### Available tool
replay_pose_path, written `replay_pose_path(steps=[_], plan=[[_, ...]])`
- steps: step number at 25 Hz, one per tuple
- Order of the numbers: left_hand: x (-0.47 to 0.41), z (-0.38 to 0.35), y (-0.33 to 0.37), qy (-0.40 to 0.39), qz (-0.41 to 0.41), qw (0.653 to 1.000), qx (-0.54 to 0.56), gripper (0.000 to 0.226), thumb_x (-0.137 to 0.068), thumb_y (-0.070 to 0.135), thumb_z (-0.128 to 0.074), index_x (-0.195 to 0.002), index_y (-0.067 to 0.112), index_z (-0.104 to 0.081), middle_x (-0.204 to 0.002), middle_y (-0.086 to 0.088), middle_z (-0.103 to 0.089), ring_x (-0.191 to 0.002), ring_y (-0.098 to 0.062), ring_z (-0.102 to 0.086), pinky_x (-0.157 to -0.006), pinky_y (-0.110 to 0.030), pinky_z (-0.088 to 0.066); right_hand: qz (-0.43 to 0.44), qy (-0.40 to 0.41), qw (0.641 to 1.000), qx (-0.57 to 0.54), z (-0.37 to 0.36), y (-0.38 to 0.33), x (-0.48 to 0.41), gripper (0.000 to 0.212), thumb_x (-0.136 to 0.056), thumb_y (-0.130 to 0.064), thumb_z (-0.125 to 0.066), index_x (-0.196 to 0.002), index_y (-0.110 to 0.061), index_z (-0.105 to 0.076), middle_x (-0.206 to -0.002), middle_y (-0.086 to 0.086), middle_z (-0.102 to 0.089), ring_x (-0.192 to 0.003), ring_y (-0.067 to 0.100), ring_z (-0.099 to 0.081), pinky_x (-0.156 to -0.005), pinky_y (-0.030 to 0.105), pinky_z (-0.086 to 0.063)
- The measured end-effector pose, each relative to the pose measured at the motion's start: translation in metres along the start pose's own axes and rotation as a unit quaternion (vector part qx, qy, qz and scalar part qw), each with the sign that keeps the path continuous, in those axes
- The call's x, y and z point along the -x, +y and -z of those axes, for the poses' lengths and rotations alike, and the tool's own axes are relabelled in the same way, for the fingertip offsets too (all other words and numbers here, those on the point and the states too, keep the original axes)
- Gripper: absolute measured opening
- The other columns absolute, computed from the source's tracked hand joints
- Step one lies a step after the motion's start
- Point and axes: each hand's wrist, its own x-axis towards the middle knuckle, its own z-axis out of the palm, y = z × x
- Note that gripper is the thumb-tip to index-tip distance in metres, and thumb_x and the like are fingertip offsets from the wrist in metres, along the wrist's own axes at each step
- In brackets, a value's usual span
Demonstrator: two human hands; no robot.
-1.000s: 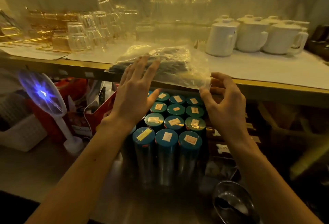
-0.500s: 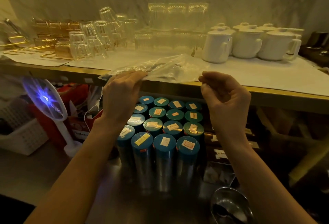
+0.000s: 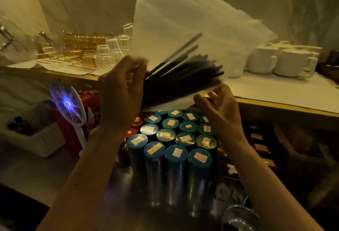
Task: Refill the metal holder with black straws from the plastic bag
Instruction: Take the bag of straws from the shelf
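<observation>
We record left hand [image 3: 121,93] and right hand [image 3: 222,102] each with grip closed on the plastic bag [image 3: 183,20], black straws [image 3: 183,76] inside slanting lower-left to upper-right.

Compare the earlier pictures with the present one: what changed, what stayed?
The plastic bag was lifted off the shelf and tipped upright, black straws gathered low. The left hand and right hand now grip its lower part. The canisters, mugs and glasses stayed.
</observation>
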Motion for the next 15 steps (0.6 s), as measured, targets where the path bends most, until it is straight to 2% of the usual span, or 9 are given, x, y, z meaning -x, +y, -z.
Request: replay_pose_path(steps=[2, 4, 6, 8, 10, 12, 15], plan=[[0.005, 0.005, 0.009, -0.011, 0.042, 0.998, 0.041, 0.019, -0.099, 0.019, -0.055, -0.110, 0.008, -0.067, -0.095, 0.010, -0.064, -0.078, 0.009, -0.062, -0.068, 0.001, -0.043, 0.004, -0.038, 0.997, -0.064, -0.009, -0.005, 0.004, 0.054, -0.085, -0.021, -0.068, -0.133, -0.015, -0.044, -0.127, 0.000, -0.061, -0.118, 0.012, -0.060, -0.094, 0.032, -0.054], [0.012, 0.011, 0.013, -0.009, 0.080, 0.994, 0.076, 0.016, -0.099, 0.019, -0.055, -0.109, 0.015, -0.066, -0.092, 0.016, -0.064, -0.082, 0.016, -0.061, -0.069, -0.001, -0.045, 0.005, -0.055, 0.992, -0.118, -0.014, -0.009, 0.010, 0.050, -0.084, -0.016, -0.068, -0.130, -0.015, -0.047, -0.120, 0.000, -0.066, -0.112, 0.014, -0.064, -0.090, 0.034, -0.056], [0.021, 0.016, 0.010, -0.011, 0.140, 0.984, 0.107, 0.014, -0.098, 0.022, -0.056, -0.107, 0.020, -0.066, -0.091, 0.018, -0.065, -0.085, 0.014, -0.062, -0.072, -0.005, -0.047, 0.001, -0.054, 0.990, -0.134, -0.016, -0.009, 0.013, 0.048, -0.080, -0.015, -0.070, -0.124, -0.017, -0.052, -0.113, -0.001, -0.069, -0.105, 0.018, -0.067, -0.086, 0.039, -0.057], [0.033, 0.022, 0.006, -0.035, 0.215, 0.966, 0.139, 0.019, -0.095, 0.032, -0.057, -0.109, 0.023, -0.067, -0.096, 0.011, -0.069, -0.091, 0.004, -0.066, -0.079, -0.017, -0.053, -0.016, -0.034, 0.992, -0.120, -0.018, -0.010, 0.018, 0.045, -0.077, -0.016, -0.075, -0.118, -0.019, -0.056, -0.109, -0.003, -0.071, -0.102, 0.018, -0.069, -0.087, 0.045, -0.057], [0.044, 0.030, 0.001, -0.087, 0.289, 0.935, 0.188, 0.035, -0.087, 0.045, -0.060, -0.116, 0.025, -0.063, -0.106, 0.006, -0.070, -0.098, -0.003, -0.067, -0.081, -0.029, -0.057, -0.029, -0.007, 0.993, -0.114, -0.020, -0.008, 0.024, 0.043, -0.073, -0.020, -0.077, -0.113, -0.021, -0.060, -0.106, -0.002, -0.072, -0.101, 0.018, -0.069, -0.089, 0.049, -0.055], [0.055, 0.036, -0.003, -0.163, 0.333, 0.899, 0.232, 0.050, -0.075, 0.048, -0.067, -0.121, 0.032, -0.057, -0.111, 0.007, -0.066, -0.096, -0.002, -0.068, -0.075, -0.027, -0.059, -0.024, 0.001, 0.992, -0.122, -0.023, -0.008, 0.029, 0.043, -0.074, -0.020, -0.078, -0.112, -0.018, -0.061, -0.105, 0.002, -0.072, -0.102, 0.021, -0.069, -0.088, 0.050, -0.055], [0.075, 0.038, -0.018, -0.250, 0.384, 0.835, 0.306, 0.068, -0.065, 0.046, -0.085, -0.124, 0.043, -0.052, -0.117, 0.001, -0.066, -0.100, -0.013, -0.071, -0.075, -0.034, -0.060, 0.006, -0.008, 0.991, -0.134, -0.028, -0.008, 0.036, 0.041, -0.075, -0.015, -0.072, -0.113, -0.009, -0.059, -0.098, 0.013, -0.072, -0.095, 0.029, -0.070, -0.084, 0.046, -0.058]])
